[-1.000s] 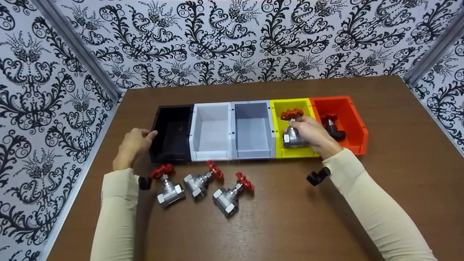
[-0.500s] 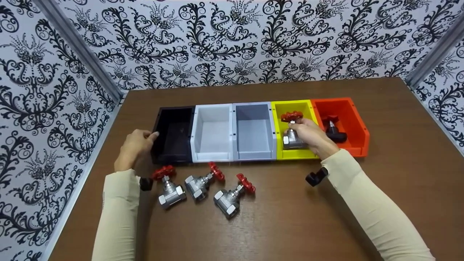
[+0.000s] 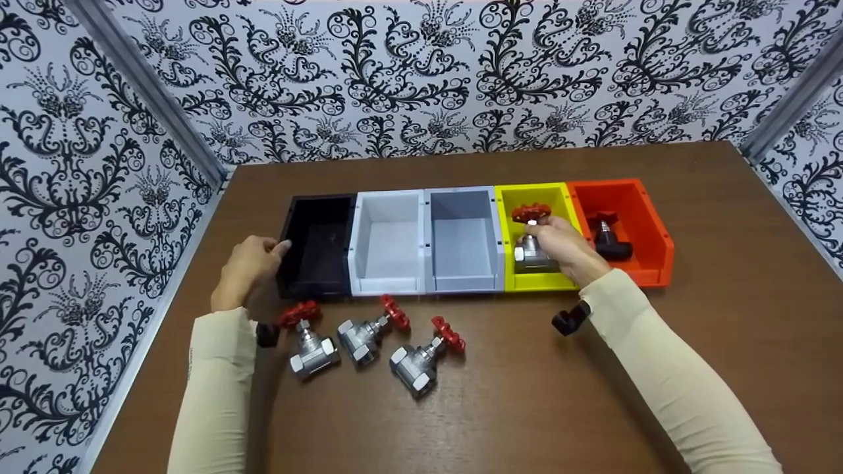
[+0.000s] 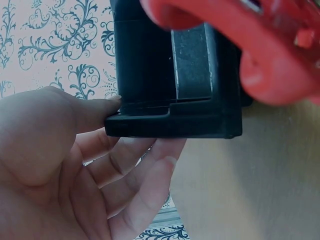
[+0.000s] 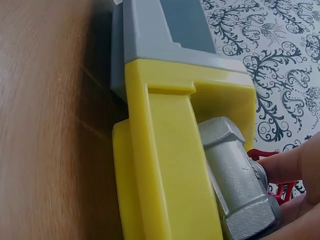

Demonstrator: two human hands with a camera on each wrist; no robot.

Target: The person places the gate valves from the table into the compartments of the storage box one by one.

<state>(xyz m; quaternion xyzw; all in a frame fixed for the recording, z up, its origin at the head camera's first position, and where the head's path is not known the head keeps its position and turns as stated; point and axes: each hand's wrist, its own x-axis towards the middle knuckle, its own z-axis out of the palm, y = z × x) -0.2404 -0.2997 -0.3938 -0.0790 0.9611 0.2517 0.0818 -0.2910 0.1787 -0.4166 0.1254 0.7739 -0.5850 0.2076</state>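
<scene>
My right hand (image 3: 568, 249) grips a silver valve (image 3: 527, 255) with a red handwheel, its fingers around the neck below the wheel. The valve stands inside the yellow bin (image 3: 541, 283), wheel upward, and its body shows behind the front wall in the right wrist view. At the far left, my left hand (image 3: 249, 268) holds the side wall of the black bin (image 4: 175, 122), thumb at the edge and fingers underneath. Three more silver valves with red wheels, a left one (image 3: 315, 359), a middle one (image 3: 359, 341) and a right one (image 3: 415, 368), lie on the table before the bins.
A white bin (image 3: 388, 286) and a grey bin (image 3: 462, 283) join the black and yellow ones in one row. At the right end, the red-orange bin (image 3: 649, 217) contains a dark valve (image 3: 611, 247). Patterned walls (image 3: 421, 85) enclose the brown table (image 3: 514, 408).
Both hands keep their grips, and the valve stays in the yellow bin. The head view has shifted slightly, moving the whole scene a little down and right.
</scene>
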